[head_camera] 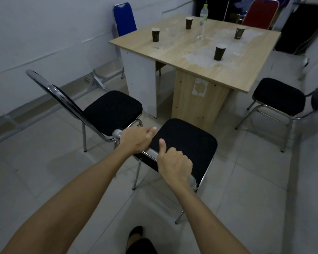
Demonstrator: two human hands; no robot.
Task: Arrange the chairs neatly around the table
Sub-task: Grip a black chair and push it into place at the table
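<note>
A black padded chair [187, 142] with a chrome frame stands right in front of me, its seat pointing at the wooden table [176, 52]. My left hand [136, 140] and my right hand [174, 164] both grip the top rail of its backrest. A second black chair [112, 109] stands just left of it, seat toward the table's white side panel. A third black chair [279, 96] sits at the table's right side. A blue chair [124, 19] and a red chair [261, 13] stand at the far sides.
Several dark paper cups [219, 52] and a clear plastic bottle [203, 21] stand on the table. A white wall [44, 33] runs along the left with a metal bracket [97, 81] on the floor beside it. A dark cabinet [305, 24] is at the back right. Grey tiled floor lies around me.
</note>
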